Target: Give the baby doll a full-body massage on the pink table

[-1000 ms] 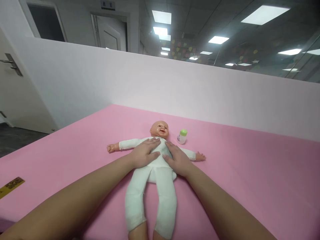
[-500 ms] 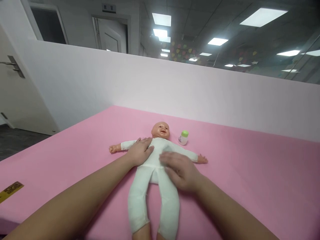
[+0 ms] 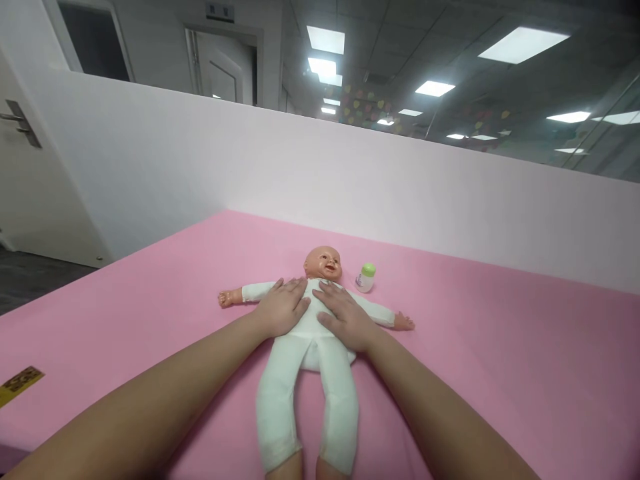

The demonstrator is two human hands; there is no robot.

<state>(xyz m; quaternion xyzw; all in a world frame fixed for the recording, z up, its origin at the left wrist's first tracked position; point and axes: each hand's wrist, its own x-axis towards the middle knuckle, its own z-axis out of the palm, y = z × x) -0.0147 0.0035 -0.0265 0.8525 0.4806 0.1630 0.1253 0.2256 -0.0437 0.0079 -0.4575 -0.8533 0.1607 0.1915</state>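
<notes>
A baby doll with a white cloth body lies on its back on the pink tabletop, arms spread wide and head away from me. My left hand rests flat on the left side of its chest, fingers stretched out. On the right side of the chest lies my right hand, palm down with its fingers extended. Neither hand grips anything. Beside the doll's head, to the right, stands a small clear bottle with a green cap. The doll's feet are cut off by the lower frame edge.
A white wall panel rises behind the table. At the near left, a yellow strip with a printed code sticks to the pink surface. A door with a metal handle stands at the far left.
My right hand has moved up and inward from the doll's right-side waist onto its chest and now lies flat. My left hand stays in place on the chest.
</notes>
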